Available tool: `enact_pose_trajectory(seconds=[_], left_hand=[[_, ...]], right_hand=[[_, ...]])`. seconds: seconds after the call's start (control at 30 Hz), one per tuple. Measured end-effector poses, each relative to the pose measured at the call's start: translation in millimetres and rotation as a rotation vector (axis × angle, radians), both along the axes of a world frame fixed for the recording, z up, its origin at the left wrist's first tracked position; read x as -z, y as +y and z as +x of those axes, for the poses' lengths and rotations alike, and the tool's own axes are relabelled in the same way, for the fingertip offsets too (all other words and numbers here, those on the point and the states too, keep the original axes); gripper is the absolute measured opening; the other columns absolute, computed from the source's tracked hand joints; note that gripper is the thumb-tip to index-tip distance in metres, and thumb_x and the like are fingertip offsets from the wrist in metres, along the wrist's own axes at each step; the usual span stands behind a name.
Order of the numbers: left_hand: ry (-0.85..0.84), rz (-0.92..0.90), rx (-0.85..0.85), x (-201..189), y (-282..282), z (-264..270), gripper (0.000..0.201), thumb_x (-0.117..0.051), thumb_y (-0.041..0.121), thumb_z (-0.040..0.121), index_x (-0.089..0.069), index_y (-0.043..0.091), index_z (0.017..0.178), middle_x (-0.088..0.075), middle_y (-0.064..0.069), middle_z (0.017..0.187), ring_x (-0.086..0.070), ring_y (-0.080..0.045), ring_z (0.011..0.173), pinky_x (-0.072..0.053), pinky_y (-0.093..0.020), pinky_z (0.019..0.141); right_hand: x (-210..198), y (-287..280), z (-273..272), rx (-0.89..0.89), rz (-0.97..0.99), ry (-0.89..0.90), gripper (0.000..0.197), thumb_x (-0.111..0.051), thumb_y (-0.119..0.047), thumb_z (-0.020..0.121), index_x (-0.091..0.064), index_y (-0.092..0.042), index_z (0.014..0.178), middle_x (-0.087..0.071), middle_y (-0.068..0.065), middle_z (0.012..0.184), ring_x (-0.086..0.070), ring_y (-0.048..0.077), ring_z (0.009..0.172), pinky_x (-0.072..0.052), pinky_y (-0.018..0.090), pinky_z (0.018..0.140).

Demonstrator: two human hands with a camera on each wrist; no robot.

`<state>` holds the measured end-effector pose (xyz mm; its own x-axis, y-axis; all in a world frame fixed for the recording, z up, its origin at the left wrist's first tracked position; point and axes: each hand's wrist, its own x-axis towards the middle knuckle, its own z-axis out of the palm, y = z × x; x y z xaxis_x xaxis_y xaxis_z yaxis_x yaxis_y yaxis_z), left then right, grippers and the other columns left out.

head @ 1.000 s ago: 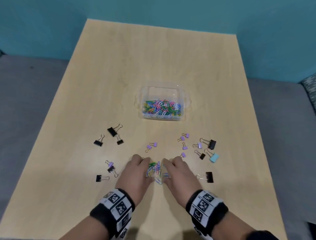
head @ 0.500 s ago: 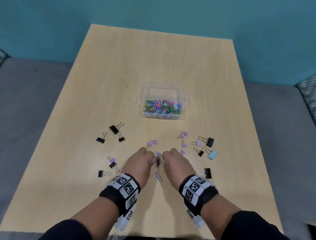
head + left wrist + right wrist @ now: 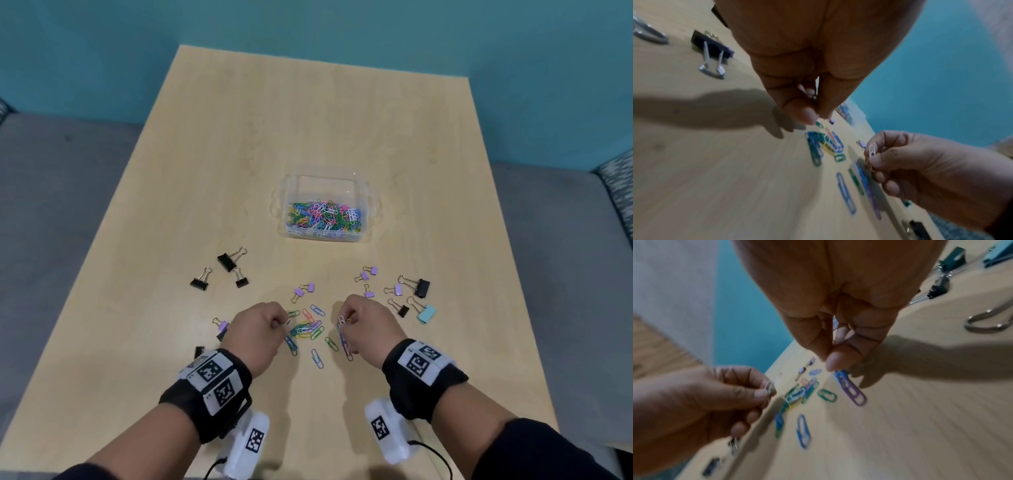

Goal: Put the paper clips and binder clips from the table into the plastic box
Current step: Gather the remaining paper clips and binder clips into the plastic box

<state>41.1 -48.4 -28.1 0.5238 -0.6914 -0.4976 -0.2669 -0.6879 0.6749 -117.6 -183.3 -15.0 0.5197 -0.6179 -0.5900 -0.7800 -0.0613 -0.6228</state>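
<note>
A clear plastic box [image 3: 373,202] half full of coloured paper clips stands mid-table. Between my hands lie several loose paper clips [image 3: 308,329] [image 3: 825,144] [image 3: 803,391]. My left hand [image 3: 281,321] [image 3: 813,116] hovers just above the table, fingers curled, pinching a small white paper clip [image 3: 288,322]. My right hand [image 3: 343,322] [image 3: 830,363] pinches a white paper clip [image 3: 341,320] [image 3: 872,150] with more clips hanging below it. Black, purple and blue binder clips [image 3: 227,262] [image 3: 422,287] lie scattered left and right of my hands.
The wooden table [image 3: 308,130] stands against a teal wall, with grey floor on both sides. A blue paper clip [image 3: 317,358] lies nearest me. A light blue binder clip [image 3: 426,314] sits right of my right hand.
My hands, close together over the pile before, have drawn apart and lifted a little, each pinching clips. Several clips now lie spread out on the table between them.
</note>
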Motion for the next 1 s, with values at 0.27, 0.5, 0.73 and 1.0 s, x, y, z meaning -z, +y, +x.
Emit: enact_pose_trajectory(seconds=[0.27,0.5,0.73,1.0], left_hand=[[-0.182,-0.168,0.013,-44.1,-84.7,53.7,0.008,-0.064,0.015,0.081,-0.064,0.02,0.075,-0.06,0.002,0.064,-0.062,-0.023,0.059,-0.056,-0.038,0.062],[-0.394,-0.201,0.096,-65.4,-144.1,61.2,0.027,-0.06,0.022,0.086,-0.063,0.02,0.113,-0.059,-0.004,0.106,-0.058,-0.022,0.091,-0.044,-0.029,0.08],[-0.405,-0.068,0.218,-24.6,-30.3,22.6,0.015,-0.053,0.02,0.09,-0.066,0.021,0.097,-0.057,-0.005,0.094,-0.06,-0.026,0.083,-0.046,-0.033,0.074],[-0.377,-0.004,0.391,6.7,4.7,-21.8,0.048,-0.064,0.035,0.079,-0.049,0.03,0.124,-0.04,0.007,0.112,-0.039,-0.017,0.102,-0.044,-0.033,0.087]], right_hand=[[-36.4,-76.3,49.3,0.149,-0.084,-0.193,0.018,-0.05,0.002,0.076,-0.056,-0.016,0.075,-0.053,0.001,0.063,-0.061,0.019,0.046,-0.042,0.031,0.045],[-53.0,-107.5,91.0,0.119,-0.286,-0.232,0.023,-0.059,-0.013,0.079,-0.061,-0.021,0.101,-0.06,0.0,0.088,-0.065,0.026,0.079,-0.056,0.043,0.074],[-23.3,-28.6,6.8,-0.156,-0.278,0.059,0.028,-0.048,-0.012,0.083,-0.064,-0.017,0.105,-0.066,0.005,0.103,-0.062,0.026,0.092,-0.049,0.033,0.083],[0.5,44.5,-7.3,-0.262,-0.292,0.099,0.029,-0.055,-0.024,0.085,-0.051,-0.02,0.114,-0.04,0.0,0.112,-0.045,0.021,0.104,-0.041,0.031,0.085]])
